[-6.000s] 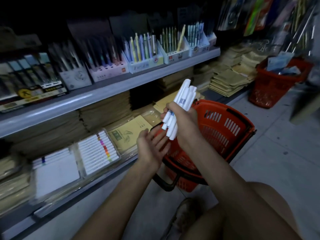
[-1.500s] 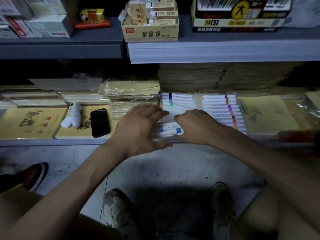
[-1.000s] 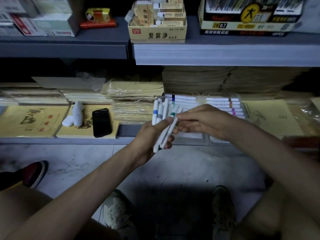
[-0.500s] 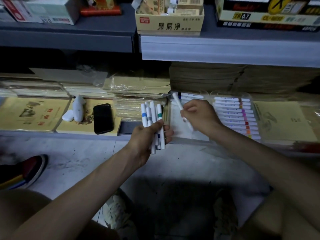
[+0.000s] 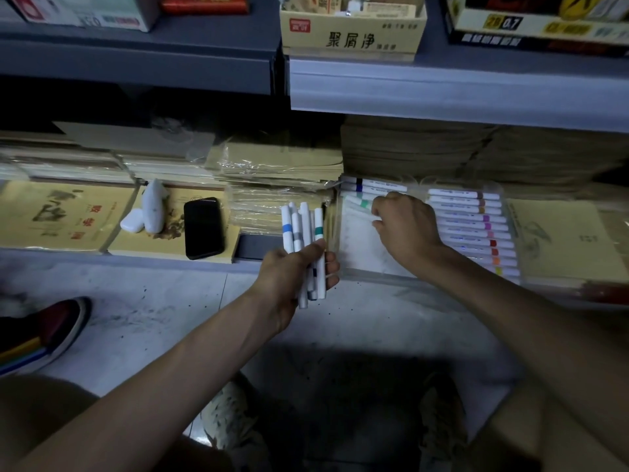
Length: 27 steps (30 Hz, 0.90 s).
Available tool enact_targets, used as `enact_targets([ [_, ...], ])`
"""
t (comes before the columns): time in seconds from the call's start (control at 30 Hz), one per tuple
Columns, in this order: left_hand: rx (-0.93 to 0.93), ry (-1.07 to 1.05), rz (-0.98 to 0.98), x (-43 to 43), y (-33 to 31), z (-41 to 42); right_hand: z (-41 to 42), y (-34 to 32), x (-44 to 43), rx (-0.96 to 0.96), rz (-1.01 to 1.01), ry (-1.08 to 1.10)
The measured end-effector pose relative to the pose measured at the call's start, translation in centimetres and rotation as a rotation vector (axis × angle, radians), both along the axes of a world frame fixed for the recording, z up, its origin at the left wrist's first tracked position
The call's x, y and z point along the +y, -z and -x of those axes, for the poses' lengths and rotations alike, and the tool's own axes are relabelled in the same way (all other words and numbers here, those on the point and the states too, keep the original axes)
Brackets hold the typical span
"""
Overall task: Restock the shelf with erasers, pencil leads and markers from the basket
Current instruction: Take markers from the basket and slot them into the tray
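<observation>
Since half a second ago our right hand (image 5: 405, 229) has gone deeper into the tray (image 5: 360, 250) on the lower shelf (image 5: 136, 259), and the green-banded marker (image 5: 357, 201) it pinches now lies flat, just beside two markers (image 5: 377, 189) at the back. Our left hand (image 5: 292, 274) grips a bundle of markers (image 5: 297, 233) upright, just left of the tray, in front of the shelf edge

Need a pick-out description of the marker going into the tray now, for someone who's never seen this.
On the lower shelf, find the mostly bare clear tray left of the full row of markers. Two dark-banded markers lie at its back; the green-banded marker sits just in front, held by the right hand. It is the only green band in that tray.
</observation>
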<state>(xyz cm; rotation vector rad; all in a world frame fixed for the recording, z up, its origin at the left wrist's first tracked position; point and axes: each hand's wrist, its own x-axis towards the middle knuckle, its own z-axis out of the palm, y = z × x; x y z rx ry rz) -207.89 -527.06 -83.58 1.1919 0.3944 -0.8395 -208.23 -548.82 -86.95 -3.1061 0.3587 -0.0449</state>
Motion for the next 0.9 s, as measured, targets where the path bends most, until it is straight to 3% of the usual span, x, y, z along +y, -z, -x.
enact_targets([
  [0.33, 0.003, 0.020, 0.025, 0.2, -0.1, 0.5, 0.3, -0.7, 0.0, -0.030, -0.023, -0.007],
  [0.4, 0.039, 0.006, 0.059, 0.1, -0.2, 0.3, 0.5, -1.7, 0.6, -0.111, -0.198, 0.091],
  [0.47, 0.057, 0.008, 0.105, -0.1, -0.4, 0.2, 1.2, -3.3, 1.8, -0.156, -0.581, 0.223],
  [0.57, 0.008, 0.058, 0.109, -0.5, -0.7, 0.4, 2.9, -5.7, 3.9, 0.010, -1.197, 0.306],
  [0.63, -0.030, 0.115, 0.075, -0.8, -0.7, 0.8, 4.1, -6.3, 4.4, 0.109, -1.425, 0.336],
  [0.8, 0.023, 0.101, 0.046, -1.1, -0.3, 1.3, 4.7, -5.8, 3.0, -0.001, -1.584, 0.509],
  [0.87, 0.040, 0.074, 0.015, -0.9, 0.1, 1.3, 3.8, -5.2, 1.9, -0.126, -1.519, 0.577],
  [0.9, 0.049, 0.066, 0.019, -0.8, 0.2, 1.3, 3.3, -4.5, 1.2, -0.175, -1.374, 0.573],
])
